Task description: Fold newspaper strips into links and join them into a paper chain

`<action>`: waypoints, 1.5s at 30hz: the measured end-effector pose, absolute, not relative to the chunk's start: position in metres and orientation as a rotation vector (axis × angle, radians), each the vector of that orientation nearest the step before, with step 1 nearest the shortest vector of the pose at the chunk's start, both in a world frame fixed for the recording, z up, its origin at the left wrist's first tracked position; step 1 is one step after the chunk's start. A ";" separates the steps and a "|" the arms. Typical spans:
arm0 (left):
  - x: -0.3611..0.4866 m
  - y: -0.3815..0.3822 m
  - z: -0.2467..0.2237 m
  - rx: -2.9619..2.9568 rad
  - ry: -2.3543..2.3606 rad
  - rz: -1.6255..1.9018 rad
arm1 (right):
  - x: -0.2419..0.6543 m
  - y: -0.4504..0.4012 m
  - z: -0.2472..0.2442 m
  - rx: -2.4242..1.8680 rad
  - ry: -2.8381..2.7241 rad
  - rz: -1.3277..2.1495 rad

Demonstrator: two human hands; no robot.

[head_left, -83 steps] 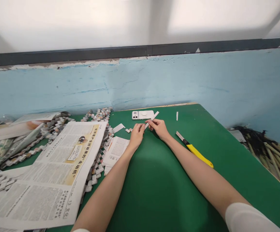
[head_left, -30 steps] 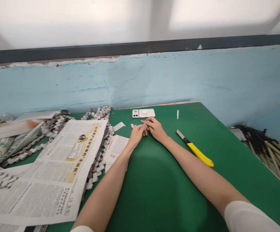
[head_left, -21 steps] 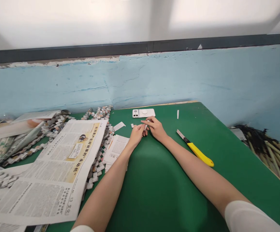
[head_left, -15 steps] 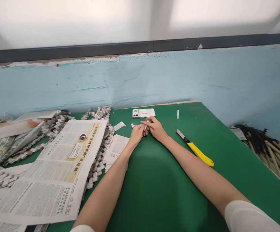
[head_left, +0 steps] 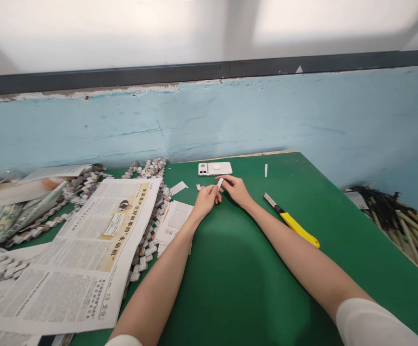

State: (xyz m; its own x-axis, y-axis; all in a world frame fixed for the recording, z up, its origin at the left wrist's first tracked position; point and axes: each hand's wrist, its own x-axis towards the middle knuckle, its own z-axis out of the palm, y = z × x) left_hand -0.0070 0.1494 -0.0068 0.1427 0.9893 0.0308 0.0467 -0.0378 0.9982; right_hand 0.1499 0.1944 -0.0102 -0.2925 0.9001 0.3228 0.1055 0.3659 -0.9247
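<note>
Over the green surface [head_left: 237, 278], the white strip [head_left: 220, 183] is pinched by the left hand [head_left: 205, 199], its edges best kept flush toward the tip, where a pinch by the bent right hand [head_left: 236, 189] cannot be told, the phone [head_left: 225, 167] lying beyond.

the held strip [head_left: 220, 182] looks like matt white paper, flat and smooth. the newspaper sheet [head_left: 75, 259] is thin, dull newsprint – faintly rippled – and the linked chain [head_left: 143, 262] beside it is folded paper, bumpy all over. the phone [head_left: 223, 168] has a smooth, glossy white back. the knife [head_left: 300, 229] pairs a yellow plastic-looking handle with a metal blade. the tabletop [head_left: 237, 278] is smooth green with a soft sheen; the wall [head_left: 230, 110] is painted, rough and flaking along its top. the sleeve [head_left: 371, 319] is matt white cloth.
</note>
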 end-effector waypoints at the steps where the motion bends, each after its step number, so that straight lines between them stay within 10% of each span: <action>1: -0.007 0.149 -0.007 1.347 1.128 1.102 | 0.150 0.195 -0.010 -0.903 -1.656 1.088; 45: -0.006 0.146 -0.007 1.316 1.235 1.255 | 0.153 0.198 -0.007 -0.933 -1.493 1.159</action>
State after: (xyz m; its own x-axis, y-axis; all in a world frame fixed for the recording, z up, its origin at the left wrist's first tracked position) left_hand -0.0062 0.1461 -0.0068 -0.0182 0.9960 0.0875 0.0711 -0.0860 0.9938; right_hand 0.1529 0.1975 -0.0074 -0.2151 0.9464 0.2408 0.0010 0.2468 -0.9691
